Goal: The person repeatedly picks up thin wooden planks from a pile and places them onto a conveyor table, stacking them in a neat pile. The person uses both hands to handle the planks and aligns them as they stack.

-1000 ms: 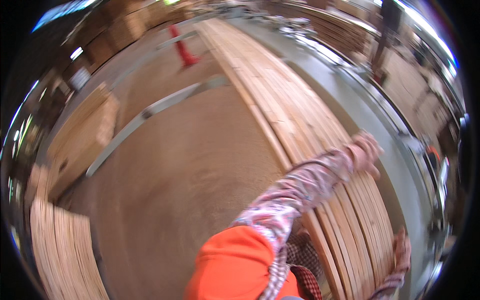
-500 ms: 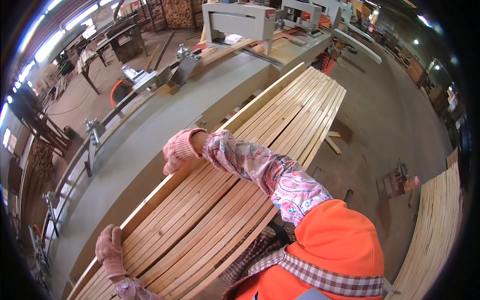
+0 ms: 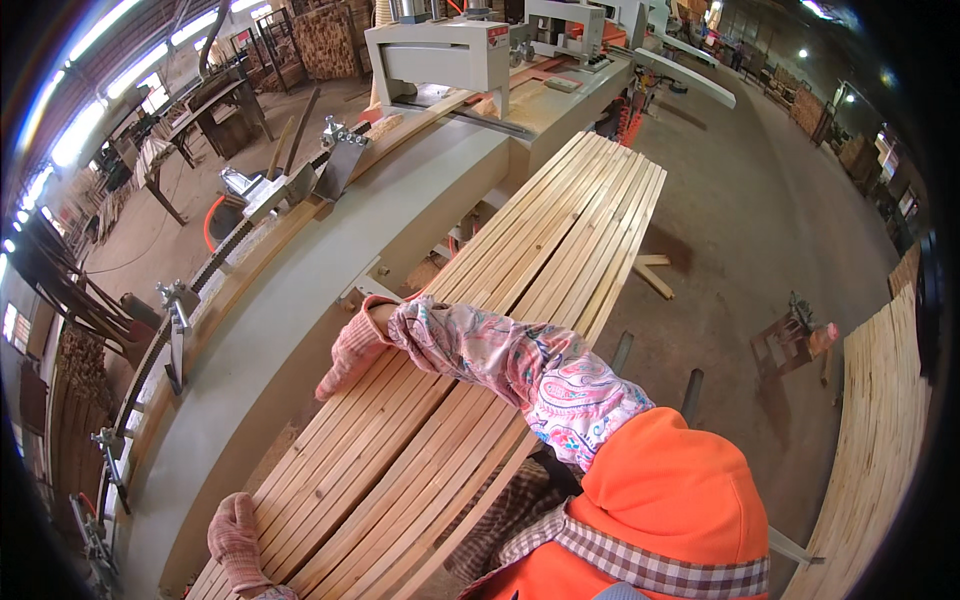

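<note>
A long bundle of pale wooden slats (image 3: 540, 240) lies slantwise before me, with a dark gap along its middle. My left hand (image 3: 236, 540), in a pink knit glove, is at the near left edge of the bundle, its fingers loosely bent and nothing seen in them. Farther up the same edge is my right hand (image 3: 355, 350), also gloved, its arm crossing over the slats. The right fingers stretch out and down past the edge, apparently holding nothing. Beyond the hands, a wooden board (image 3: 255, 245) runs along the rail of the grey machine table (image 3: 330, 255).
Metal clamps (image 3: 177, 300) line the table's far side. A grey machine housing (image 3: 440, 65) stands over its far end. Right of the bundle, short wood pieces (image 3: 655, 275) lie on the floor. Another slat stack (image 3: 870, 440) and a small stand (image 3: 795, 345) are at the right.
The raised board at the bundle's left edge, under my hands before, is gone from there. A board now shows along the table's rail. My hands stay at the bundle's left edge, lower in view.
</note>
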A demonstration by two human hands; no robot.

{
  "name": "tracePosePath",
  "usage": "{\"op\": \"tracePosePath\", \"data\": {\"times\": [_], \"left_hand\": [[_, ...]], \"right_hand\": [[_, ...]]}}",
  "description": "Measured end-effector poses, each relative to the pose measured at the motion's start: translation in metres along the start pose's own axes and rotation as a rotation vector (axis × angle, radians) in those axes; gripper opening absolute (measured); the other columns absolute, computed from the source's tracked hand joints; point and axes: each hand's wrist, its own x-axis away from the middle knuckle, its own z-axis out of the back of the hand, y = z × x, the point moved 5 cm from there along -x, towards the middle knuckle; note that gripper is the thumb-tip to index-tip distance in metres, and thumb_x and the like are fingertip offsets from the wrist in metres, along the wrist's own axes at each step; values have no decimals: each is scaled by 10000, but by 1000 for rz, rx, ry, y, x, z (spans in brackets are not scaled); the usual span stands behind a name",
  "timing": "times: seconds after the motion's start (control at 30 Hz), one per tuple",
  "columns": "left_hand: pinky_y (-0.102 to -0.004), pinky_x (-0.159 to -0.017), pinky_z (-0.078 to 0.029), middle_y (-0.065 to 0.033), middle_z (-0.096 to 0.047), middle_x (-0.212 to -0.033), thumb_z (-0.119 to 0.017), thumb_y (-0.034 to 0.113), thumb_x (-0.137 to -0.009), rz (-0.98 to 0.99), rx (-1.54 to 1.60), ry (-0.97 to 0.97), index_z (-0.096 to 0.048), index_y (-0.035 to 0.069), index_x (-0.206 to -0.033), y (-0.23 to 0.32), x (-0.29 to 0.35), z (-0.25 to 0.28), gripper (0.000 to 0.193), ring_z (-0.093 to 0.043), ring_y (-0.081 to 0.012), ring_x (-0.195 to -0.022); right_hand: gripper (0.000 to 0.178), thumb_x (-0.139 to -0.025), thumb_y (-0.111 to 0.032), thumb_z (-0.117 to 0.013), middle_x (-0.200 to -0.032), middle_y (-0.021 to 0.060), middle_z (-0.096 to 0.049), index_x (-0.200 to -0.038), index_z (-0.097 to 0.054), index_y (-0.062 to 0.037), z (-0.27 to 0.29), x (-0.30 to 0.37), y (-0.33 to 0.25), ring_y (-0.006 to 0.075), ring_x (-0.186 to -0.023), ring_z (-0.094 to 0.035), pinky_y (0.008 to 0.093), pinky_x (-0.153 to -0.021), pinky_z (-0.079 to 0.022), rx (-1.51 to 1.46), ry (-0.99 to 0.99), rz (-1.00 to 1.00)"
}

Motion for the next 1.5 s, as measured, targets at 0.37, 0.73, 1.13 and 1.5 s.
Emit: {"op": "tracePosePath", "data": {"times": [0.37,0.73,1.13,1.5], "left_hand": [[-368,-771,-512,-127,-716,-895,-565,472,-937,-66,84,19,-724,74,-956,9,2,-3,429,-680,-288,-851],[-373,-738,-502,-152,-698,-817,-568,434,-930,-8,89,-47,-726,48,-919,20,4,-2,417,-667,-304,-776],[-411,-727,-488,-173,-678,-790,-517,460,-934,-36,-73,-92,-711,40,-881,22,-1,-2,466,-638,-360,-766],[-399,-759,-512,-32,-651,-916,-557,263,-907,-534,-453,233,-674,201,-1060,33,13,0,203,-632,-269,-872]], "right_hand": [[697,-849,-636,-556,-1276,157,-626,-1276,-627,-90,4,-3,11,292,-1183,-587,410,-989,-456,-4,-51,-13],[462,-842,-463,-655,-1058,56,-719,-1170,-707,-143,3,-6,19,178,-882,-665,354,-780,-531,-118,-127,32],[455,-772,-462,-713,-987,128,-727,-1022,-752,-84,14,-3,14,276,-894,-689,402,-797,-551,-57,194,86],[331,-753,-310,-687,-861,114,-701,-951,-746,-51,1,-44,26,225,-788,-660,383,-681,-546,36,35,-85]]}}
